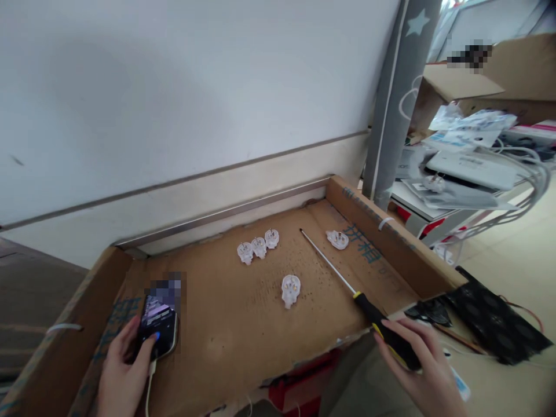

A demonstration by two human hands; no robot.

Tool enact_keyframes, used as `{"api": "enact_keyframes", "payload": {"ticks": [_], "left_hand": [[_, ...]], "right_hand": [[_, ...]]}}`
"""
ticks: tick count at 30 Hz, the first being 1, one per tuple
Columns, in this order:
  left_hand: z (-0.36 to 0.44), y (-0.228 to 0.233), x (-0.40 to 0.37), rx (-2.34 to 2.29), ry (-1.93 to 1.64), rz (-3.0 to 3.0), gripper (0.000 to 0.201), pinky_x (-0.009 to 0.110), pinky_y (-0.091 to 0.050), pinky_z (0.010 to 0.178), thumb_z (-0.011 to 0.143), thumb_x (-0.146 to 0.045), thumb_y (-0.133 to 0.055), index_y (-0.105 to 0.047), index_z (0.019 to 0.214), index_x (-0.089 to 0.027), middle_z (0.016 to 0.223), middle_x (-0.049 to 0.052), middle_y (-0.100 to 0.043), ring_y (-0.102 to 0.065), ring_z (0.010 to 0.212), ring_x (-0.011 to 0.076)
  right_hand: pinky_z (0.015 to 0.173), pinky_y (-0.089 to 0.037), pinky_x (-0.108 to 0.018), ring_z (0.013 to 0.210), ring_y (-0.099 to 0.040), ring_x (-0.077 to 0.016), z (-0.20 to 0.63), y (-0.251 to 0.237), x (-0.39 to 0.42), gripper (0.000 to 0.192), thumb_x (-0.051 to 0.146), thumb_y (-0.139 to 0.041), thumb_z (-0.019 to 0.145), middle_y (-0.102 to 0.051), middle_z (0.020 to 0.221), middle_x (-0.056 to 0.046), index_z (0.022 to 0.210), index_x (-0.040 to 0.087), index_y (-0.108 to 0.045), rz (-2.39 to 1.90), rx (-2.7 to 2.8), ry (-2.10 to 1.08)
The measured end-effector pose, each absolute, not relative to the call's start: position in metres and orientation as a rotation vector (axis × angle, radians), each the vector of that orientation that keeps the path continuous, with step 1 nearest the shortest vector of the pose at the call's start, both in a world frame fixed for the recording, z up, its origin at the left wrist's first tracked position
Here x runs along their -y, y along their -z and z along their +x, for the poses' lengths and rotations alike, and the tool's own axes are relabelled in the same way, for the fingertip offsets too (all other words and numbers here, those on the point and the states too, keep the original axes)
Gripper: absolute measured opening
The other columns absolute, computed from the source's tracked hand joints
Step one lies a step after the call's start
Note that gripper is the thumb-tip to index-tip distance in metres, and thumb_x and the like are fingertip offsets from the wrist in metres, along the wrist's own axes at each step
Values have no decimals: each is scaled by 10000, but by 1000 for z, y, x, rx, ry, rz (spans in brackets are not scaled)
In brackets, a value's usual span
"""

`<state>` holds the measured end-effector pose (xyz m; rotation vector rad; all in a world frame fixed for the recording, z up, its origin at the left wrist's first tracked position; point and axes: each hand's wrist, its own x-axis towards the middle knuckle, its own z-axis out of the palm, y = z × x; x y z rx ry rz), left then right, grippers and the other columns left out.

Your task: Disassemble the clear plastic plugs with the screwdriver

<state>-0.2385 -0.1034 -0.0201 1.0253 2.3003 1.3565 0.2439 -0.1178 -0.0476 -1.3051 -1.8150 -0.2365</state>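
Observation:
My left hand [124, 368] holds a phone [158, 324] with a lit screen and a white cable, thumb on the screen, at the near left of a cardboard tray [226, 341]. My right hand [419, 365] rests on the black and yellow handle of a long screwdriver [347, 284], whose shaft points away to the far left. One white plug part [291, 289] lies mid-tray. Three more plug parts [259, 247] sit in a row farther back, and another plug part [337, 239] lies near the screwdriver tip.
The tray's right wall [391, 237] stands beside my right hand. A black mesh piece [495, 318] lies at the right. Beyond a grey post [399, 98] are cardboard boxes [482, 81], plastic bags and white cables. A white wall [174, 92] is behind.

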Motion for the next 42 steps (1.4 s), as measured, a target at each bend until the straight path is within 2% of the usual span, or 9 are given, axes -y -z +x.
{"api": "enact_keyframes", "payload": {"ticks": [4,8,12,16,20,29,33,37,42], "left_hand": [[-235,17,103,-2320,-1373,1022,688,489,-310,1113,661,-473,-620,-503,1259,-152,1385,150,-497,-446,1288,314],[-232,16,104,-2302,-1386,1042,670,487,-312,1112,670,-461,-625,-500,1253,-155,1388,159,-489,-440,1293,314],[-235,20,105,-2296,-1404,1076,633,492,-307,1115,673,-446,-631,-505,1238,-190,1372,137,-508,-435,1299,309],[-237,22,105,-2290,-1422,1069,632,488,-312,1114,667,-453,-626,-508,1230,-193,1368,137,-510,-433,1300,308],[-234,19,104,-2278,-1423,1047,649,491,-313,1111,656,-446,-626,-503,1226,-163,1367,169,-505,-444,1291,315],[-234,19,104,-2263,-1442,1054,648,489,-303,1116,652,-439,-631,-502,1227,-168,1384,168,-492,-432,1302,308],[-236,21,104,-2272,-1431,1068,658,490,-293,1121,654,-460,-630,-505,1227,-161,1380,170,-494,-430,1302,316],[-237,20,105,-2287,-1423,1049,634,503,-306,1114,654,-467,-632,-521,1211,-187,1359,146,-519,-434,1298,322],[-237,20,105,-2302,-1396,1038,661,510,-295,1118,659,-492,-627,-510,1236,-189,1374,144,-505,-422,1305,327]], "right_hand": [[786,-427,-310,878,-521,-160,231,38,91,202,291,-600,816,-516,974,-78,980,174,-599,-1510,1750,294],[861,-374,-387,1016,-498,-219,191,6,72,137,310,-558,832,-548,1064,-67,885,196,-612,-1580,1930,161],[878,-400,-367,1078,-484,-226,137,-8,65,479,398,-606,809,-524,1203,-81,1236,203,-510,-1397,2112,-197],[884,-407,-365,1051,-497,-230,111,-3,46,350,179,-550,772,-548,1153,-74,1121,186,-576,-1456,2178,-323],[920,-404,-318,1064,-484,-195,122,-4,22,393,73,-464,758,-526,1176,-74,1124,169,-569,-1487,2196,-337],[896,-384,-384,1061,-475,-262,101,-18,-61,314,94,-444,790,-521,1093,-166,1078,93,-572,-1689,2156,-301],[933,-348,-437,1143,-435,-305,90,-21,-75,433,173,-474,819,-477,1196,-209,1243,87,-486,-1689,2135,-269],[1040,-265,-451,1332,-264,-291,85,-18,-78,561,276,-527,819,-333,1414,-126,1366,244,-409,-1505,2255,-284],[970,-345,-400,1206,-411,-221,82,-12,-83,354,331,-489,858,-516,1236,-83,1196,263,-570,-1422,2317,-413]]}}
